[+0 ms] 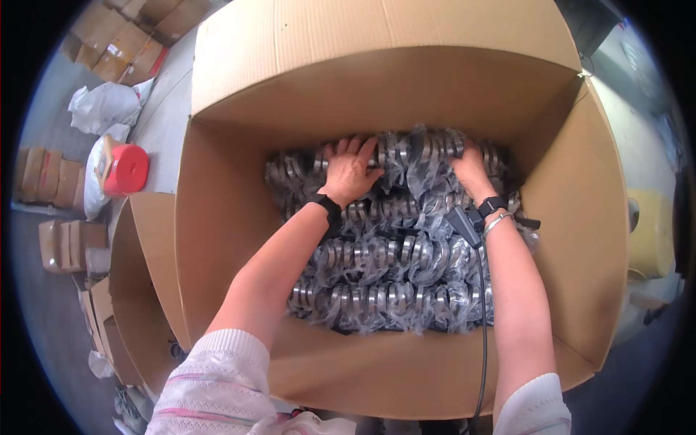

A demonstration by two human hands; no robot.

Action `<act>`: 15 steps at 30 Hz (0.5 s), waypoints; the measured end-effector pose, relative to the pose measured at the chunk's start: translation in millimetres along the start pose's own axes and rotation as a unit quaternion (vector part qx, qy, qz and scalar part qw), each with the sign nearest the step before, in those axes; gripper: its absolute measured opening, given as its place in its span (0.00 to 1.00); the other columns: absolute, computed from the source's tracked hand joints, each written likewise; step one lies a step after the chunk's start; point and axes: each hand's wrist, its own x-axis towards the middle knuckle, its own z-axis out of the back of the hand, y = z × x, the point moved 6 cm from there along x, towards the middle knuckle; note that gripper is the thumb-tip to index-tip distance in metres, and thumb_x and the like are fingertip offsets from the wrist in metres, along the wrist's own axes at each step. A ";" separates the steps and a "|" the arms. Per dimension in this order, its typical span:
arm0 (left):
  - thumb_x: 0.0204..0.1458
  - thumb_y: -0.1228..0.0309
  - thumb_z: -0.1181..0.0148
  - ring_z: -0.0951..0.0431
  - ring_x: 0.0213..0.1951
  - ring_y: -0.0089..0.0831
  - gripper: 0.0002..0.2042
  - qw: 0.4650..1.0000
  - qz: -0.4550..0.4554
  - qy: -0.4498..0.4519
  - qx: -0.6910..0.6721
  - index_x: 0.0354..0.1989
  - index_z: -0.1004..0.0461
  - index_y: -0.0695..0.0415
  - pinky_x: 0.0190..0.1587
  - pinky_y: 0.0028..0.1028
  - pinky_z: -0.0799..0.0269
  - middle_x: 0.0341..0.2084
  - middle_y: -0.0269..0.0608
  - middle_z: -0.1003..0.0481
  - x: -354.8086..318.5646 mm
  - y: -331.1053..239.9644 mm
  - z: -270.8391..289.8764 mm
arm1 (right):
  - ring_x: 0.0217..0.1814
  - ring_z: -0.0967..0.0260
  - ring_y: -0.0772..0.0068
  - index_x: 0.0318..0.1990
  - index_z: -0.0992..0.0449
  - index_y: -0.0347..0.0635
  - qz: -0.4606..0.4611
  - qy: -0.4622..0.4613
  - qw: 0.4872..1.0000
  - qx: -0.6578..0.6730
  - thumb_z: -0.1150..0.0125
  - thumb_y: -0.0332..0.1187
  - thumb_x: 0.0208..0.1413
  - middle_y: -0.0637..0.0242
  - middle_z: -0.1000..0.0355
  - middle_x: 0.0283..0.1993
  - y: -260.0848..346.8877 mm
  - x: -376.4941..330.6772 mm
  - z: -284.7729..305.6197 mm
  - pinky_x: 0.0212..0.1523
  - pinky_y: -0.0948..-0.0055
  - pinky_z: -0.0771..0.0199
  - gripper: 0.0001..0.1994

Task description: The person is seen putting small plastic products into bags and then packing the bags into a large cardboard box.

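Several rows of plastic-wrapped metal parts (362, 250), ring-like with silver rims and dark gaps, lie side by side in a large cardboard box (406, 370). My left hand (351, 171) rests on the far row, its fingers spread over the parts and its thumb pointing right. Farther right, my right hand (470, 170) curls round the end of a wrapped bundle (428, 156) in that same row; its fingertips are partly hidden by the film. Black bands circle both wrists. On the right wrist a small black device (465, 226) has a cable running down toward me.
Tall box walls surround both arms, with a raised flap (384, 25) at the far side. Left of the box stand another open carton (148, 268), a red stool-like object (129, 170), white sacks (107, 106) and stacked cartons (119, 43). A yellow object (650, 233) stands at right.
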 end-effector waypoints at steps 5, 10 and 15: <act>0.45 0.60 0.35 0.37 0.58 0.40 0.27 0.989 -0.129 -0.017 -0.069 0.55 0.32 0.50 0.57 0.47 0.43 0.54 0.37 0.31 26.1 -48.5 -8.6 | 0.57 0.35 0.41 0.51 0.34 0.29 0.003 0.009 1.000 0.016 0.39 0.27 0.44 0.40 0.31 0.51 8.0 -1.6 2.1 0.56 0.60 0.36 0.24; 0.46 0.57 0.38 0.36 0.57 0.40 0.22 0.990 -0.062 -0.038 -0.118 0.48 0.26 0.53 0.56 0.49 0.44 0.53 0.37 0.30 31.9 -64.0 -10.5 | 0.54 0.33 0.43 0.50 0.33 0.28 -0.029 0.020 0.998 0.053 0.39 0.28 0.43 0.40 0.30 0.49 -3.2 -1.6 2.4 0.54 0.60 0.35 0.24; 0.46 0.57 0.39 0.37 0.57 0.41 0.16 0.996 0.003 -0.046 -0.071 0.38 0.22 0.56 0.56 0.52 0.45 0.53 0.39 0.31 34.5 -72.9 -29.2 | 0.51 0.31 0.44 0.48 0.31 0.30 -0.036 0.032 0.996 0.074 0.39 0.26 0.43 0.44 0.27 0.44 1.4 2.3 3.7 0.51 0.60 0.33 0.21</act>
